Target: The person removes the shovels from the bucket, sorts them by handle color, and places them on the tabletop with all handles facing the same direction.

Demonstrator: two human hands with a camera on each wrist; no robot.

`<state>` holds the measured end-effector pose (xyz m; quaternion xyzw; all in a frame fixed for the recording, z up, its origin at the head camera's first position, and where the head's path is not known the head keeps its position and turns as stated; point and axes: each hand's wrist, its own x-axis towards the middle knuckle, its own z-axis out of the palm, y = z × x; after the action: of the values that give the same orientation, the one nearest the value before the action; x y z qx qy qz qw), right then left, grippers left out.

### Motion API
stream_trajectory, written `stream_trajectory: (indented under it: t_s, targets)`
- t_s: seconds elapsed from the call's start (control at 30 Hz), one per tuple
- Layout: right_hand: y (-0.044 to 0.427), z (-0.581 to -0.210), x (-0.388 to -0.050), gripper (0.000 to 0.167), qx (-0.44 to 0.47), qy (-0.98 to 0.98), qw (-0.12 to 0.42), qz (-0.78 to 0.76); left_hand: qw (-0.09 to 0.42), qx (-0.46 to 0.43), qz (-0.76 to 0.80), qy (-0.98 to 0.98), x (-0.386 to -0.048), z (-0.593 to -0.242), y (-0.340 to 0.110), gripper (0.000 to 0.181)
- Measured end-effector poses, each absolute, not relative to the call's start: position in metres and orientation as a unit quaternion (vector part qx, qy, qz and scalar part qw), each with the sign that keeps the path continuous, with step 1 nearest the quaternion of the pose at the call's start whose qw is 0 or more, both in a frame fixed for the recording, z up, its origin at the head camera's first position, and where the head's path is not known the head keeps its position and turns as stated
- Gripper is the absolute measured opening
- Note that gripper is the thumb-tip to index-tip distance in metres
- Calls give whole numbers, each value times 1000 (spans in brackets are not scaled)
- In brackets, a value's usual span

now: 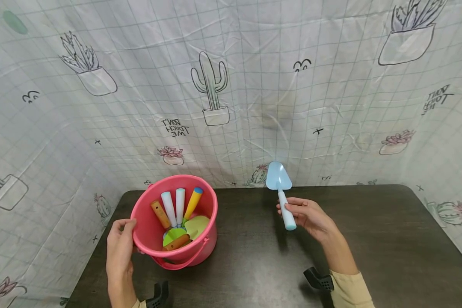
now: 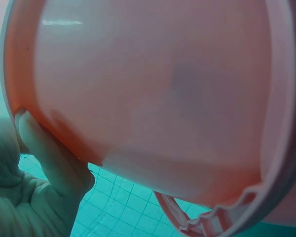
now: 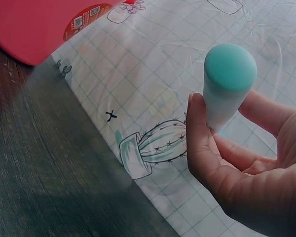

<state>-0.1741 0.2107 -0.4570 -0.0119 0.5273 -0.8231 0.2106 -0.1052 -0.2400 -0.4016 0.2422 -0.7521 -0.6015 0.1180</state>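
Observation:
A pink bucket point(image 1: 208, 252) leans at the left of the table, its mouth tilted toward the head camera. My left hand point(image 1: 119, 248) grips its left rim; in the left wrist view the fingers of that hand point(image 2: 49, 173) lie against the bucket wall point(image 2: 138, 98). Inside the bucket are tools with white handles point(image 1: 180, 203), a yellow handle point(image 1: 193, 203) and brown handles point(image 1: 160, 214). My right hand point(image 1: 312, 218) holds a light blue trowel point(image 1: 278, 176) upright by its white handle, blade up. The right wrist view shows the handle's teal end point(image 3: 230, 68) between fingers and thumb of that hand point(image 3: 246, 173).
A dark table point(image 1: 246, 256) lies under both hands. A white grid-patterned cloth point(image 1: 254, 107) with cactus drawings hangs behind it and at both sides. The bucket's pink handle point(image 1: 177, 266) hangs down at its front.

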Motion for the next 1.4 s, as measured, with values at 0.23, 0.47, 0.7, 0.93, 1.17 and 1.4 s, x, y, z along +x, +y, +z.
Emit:
stream_trajectory:
  t_s: [0.23,0.47,0.7,0.93,1.17,1.4]
  targets:
    - [211,-459,-174,21,-13,533,209,-820,116,244,-602,-752,-105,-402,-241,31]
    - [212,-461,-174,20,-16,533,206,-821,112,250,-605,-748,-104,-402,-242,31]
    - [215,-466,-176,34,-22,543,210,-813,118,251,-608,-744,-104,-402,-242,31]
    - [223,-475,-176,35,-29,568,212,-795,116,249,-610,-743,-105,-403,-241,31]
    - [233,-485,-178,41,-5,603,213,-769,113,252,-605,-747,-106,-402,-241,32]
    - [238,-491,-179,36,5,614,218,-759,108,262,-605,-745,-106,-402,-242,34]
